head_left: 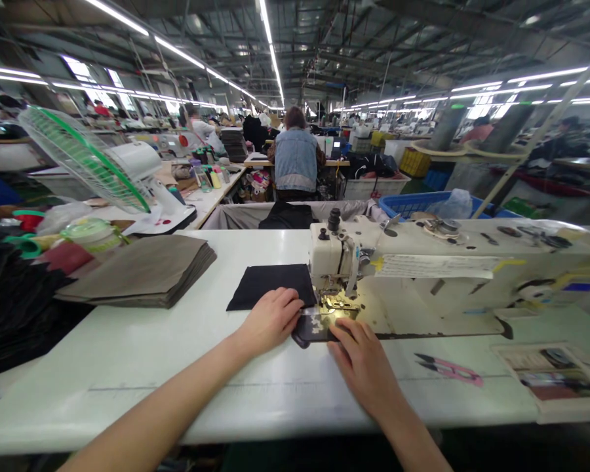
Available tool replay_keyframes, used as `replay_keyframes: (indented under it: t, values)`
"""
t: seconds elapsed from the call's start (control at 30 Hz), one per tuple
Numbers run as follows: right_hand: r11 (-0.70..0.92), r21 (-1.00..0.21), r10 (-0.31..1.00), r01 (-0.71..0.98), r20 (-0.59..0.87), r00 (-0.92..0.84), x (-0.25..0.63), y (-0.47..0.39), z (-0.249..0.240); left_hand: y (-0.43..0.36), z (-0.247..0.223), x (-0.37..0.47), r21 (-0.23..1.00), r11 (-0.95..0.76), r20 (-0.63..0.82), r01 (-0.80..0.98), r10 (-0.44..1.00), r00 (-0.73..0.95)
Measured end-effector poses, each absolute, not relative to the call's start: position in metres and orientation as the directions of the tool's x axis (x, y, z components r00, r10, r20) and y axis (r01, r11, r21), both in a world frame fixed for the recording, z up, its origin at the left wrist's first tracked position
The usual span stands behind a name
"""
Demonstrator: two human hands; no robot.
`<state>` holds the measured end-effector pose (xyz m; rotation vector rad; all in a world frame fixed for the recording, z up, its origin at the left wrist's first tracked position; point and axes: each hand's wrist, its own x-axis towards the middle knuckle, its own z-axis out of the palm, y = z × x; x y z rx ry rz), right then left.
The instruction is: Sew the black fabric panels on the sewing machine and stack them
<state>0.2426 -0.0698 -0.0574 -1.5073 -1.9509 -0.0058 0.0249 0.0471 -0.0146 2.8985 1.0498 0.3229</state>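
A dark rectangular piece of fabric (270, 285) lies flat on the table, its right edge beside the needle area of a sewing machine (339, 255). My left hand (274, 318) is closed over the fabric's lower right corner, fingers bent and together; the fingertips are partly hidden. On the front edge of the machine's worn metal bed rests my right hand (358, 357), its fingers a little apart and no object visible in it. A lit presser foot (341, 304) sits between and just beyond the two hands.
A stack of brown-grey fabric pieces (142, 269) lies at left, near dark cloth (14, 301) and a tilted fan (93, 157). Pink-handled thread snips (450, 369) and a tray of small tools (558, 380) are at right. Ahead, a person in a denim vest (295, 160) sits facing away.
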Motion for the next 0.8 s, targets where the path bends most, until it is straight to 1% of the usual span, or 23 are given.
replay_keyframes:
  t: [0.1, 0.2, 0.27, 0.33, 0.43, 0.5, 0.57, 0.63, 0.8]
  values:
    - [0.354, -0.361, 0.845, 0.863, 0.519, -0.129, 0.243, -0.068, -0.061, 0.039, -0.018, 0.021, 0.079, -0.637, 0.175, 0.767, 0.767, 0.618]
    - [0.389, -0.326, 0.815, 0.861, 0.559, -0.157, 0.246, -0.068, -0.069, 0.044, -0.019, 0.011, 0.061, -0.573, 0.146, 0.817, 0.815, 0.561]
    - [0.417, -0.297, 0.784, 0.859, 0.596, -0.175, 0.249, -0.067, -0.075, 0.055, -0.011, -0.004, 0.037, -0.502, 0.142, 0.864, 0.858, 0.493]
    - [0.443, -0.275, 0.763, 0.854, 0.615, -0.198, 0.252, -0.066, -0.080, 0.069, 0.005, -0.030, 0.006, -0.366, 0.172, 0.931, 0.917, 0.359]
    - [0.476, -0.243, 0.724, 0.845, 0.654, -0.219, 0.254, -0.063, -0.085, 0.090, 0.034, -0.086, -0.033, -0.099, 0.217, 0.995, 0.971, 0.104]
    - [0.489, -0.229, 0.703, 0.841, 0.674, -0.226, 0.255, -0.062, -0.086, 0.101, 0.048, -0.123, -0.041, 0.035, 0.194, 0.999, 0.981, -0.026]
    - [0.494, -0.225, 0.695, 0.840, 0.682, -0.226, 0.255, -0.061, -0.086, 0.110, 0.053, -0.150, -0.037, 0.067, 0.121, 0.997, 0.991, -0.062]
    - [0.488, -0.232, 0.703, 0.842, 0.676, -0.221, 0.256, -0.061, -0.087, 0.117, 0.051, -0.165, -0.024, 0.053, 0.055, 0.998, 0.997, -0.051]
    - [0.489, -0.238, 0.713, 0.840, 0.663, -0.228, 0.258, -0.062, -0.089, 0.129, 0.045, -0.171, 0.041, 0.053, 0.000, 0.998, 0.999, -0.053]
